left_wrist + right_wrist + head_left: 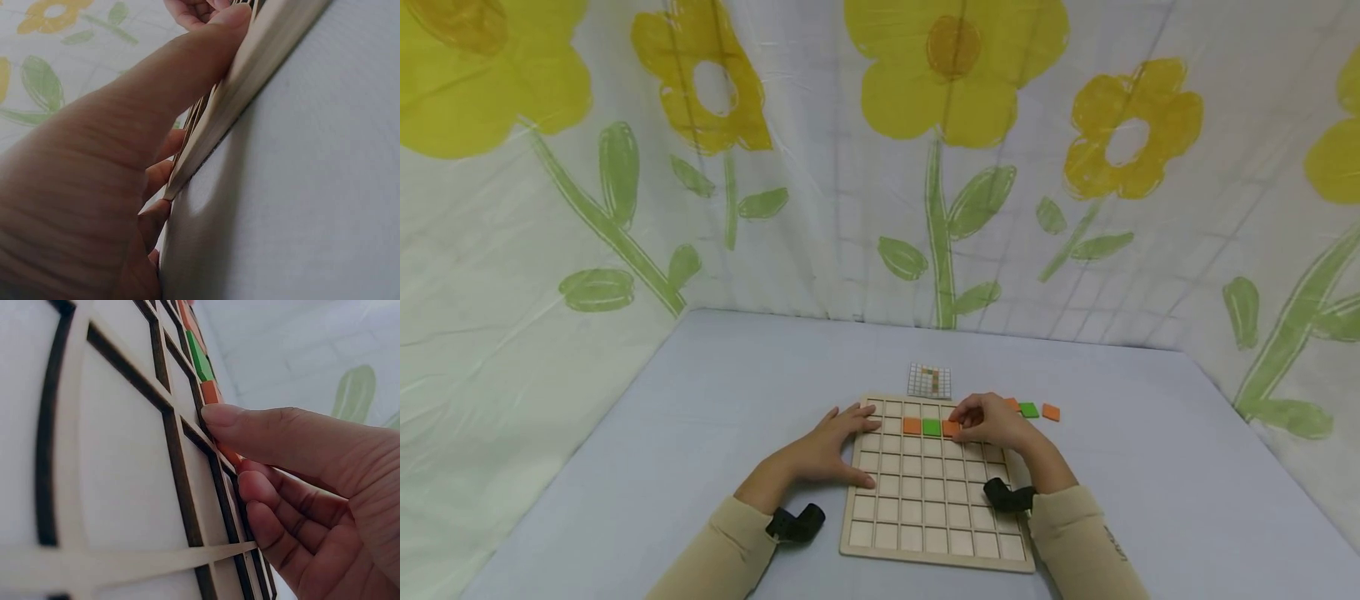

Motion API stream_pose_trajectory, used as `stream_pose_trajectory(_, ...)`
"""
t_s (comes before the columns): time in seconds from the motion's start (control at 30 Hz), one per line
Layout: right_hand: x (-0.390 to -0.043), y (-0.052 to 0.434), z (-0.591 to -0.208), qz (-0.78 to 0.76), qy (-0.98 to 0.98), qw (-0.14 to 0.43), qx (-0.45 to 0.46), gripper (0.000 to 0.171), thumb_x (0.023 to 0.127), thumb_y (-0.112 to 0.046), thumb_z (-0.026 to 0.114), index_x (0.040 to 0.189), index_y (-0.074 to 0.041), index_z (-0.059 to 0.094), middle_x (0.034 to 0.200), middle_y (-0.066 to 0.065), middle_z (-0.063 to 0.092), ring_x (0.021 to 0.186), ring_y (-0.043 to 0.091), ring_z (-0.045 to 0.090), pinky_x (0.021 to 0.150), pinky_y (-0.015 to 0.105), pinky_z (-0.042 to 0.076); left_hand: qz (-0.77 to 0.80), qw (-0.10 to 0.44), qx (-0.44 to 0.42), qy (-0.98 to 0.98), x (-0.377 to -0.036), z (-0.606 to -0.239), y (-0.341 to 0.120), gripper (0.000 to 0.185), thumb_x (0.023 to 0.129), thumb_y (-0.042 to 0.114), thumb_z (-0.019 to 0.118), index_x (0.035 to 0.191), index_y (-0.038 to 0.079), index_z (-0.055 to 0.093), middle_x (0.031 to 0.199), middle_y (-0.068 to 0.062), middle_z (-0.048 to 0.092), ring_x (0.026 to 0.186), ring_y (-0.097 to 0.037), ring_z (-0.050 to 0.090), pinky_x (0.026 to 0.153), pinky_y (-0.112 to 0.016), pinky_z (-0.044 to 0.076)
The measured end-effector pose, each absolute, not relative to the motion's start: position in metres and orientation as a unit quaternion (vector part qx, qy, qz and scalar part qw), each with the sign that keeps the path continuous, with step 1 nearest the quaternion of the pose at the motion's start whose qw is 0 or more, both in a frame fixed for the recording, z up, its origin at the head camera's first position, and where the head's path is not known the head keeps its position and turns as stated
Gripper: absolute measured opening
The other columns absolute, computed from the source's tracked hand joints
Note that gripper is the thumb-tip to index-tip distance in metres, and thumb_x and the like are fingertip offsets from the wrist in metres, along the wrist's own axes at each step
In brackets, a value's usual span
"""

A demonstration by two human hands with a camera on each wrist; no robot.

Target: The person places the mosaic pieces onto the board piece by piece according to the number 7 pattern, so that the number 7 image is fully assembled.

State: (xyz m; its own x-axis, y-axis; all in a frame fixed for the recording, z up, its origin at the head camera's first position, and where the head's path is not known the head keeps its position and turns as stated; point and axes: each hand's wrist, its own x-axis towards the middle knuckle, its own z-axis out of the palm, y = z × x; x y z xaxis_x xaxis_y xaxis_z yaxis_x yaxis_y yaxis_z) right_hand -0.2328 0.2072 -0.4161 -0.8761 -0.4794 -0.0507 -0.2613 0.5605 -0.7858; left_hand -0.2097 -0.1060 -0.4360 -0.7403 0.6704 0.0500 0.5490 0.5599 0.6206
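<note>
A wooden grid board (pixel 912 537) lies on the table, with an orange tile (pixel 912 426) and a green tile (pixel 931 427) side by side in its second row from the far edge. Just right of the green one, my right hand (pixel 997 423) pinches another orange tile (pixel 950 428) at a cell of the same row. The right wrist view shows the thumb over this held tile (pixel 210 392), the other fingers curled beside it. My left hand (pixel 825 448) rests on the board's left edge, fingers spread and thumb on the frame.
Beyond the board lies a small card (pixel 929 381) printed with a coloured grid pattern. To the right of my right hand are a loose green tile (pixel 1028 410) and an orange tile (pixel 1051 412), with more orange partly hidden behind the hand. A flowered curtain (pixel 820 250) hangs behind the table.
</note>
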Motion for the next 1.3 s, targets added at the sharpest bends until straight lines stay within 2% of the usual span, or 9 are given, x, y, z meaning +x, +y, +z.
stream_pose_trajectory(1.3, -0.2329, 0.21, -0.4199, -0.417, 0.868, 0.115, -0.243, 0.024, 0.078, -0.013, 0.072, 0.098, -0.003, 0.067, 0.095, 0.012, 0.061, 0.079, 0.014, 0.055, 0.066, 0.024, 0.051, 0.318, 0.096, 0.338, 0.881, -0.2093, -0.4378, -0.1059, 0.086, 0.067, 0.053, 0.075, 0.137, 0.013, 0.042, 0.151, -0.004, 0.023, 0.142, -0.024, 0.009, 0.116, -0.047, 0.0)
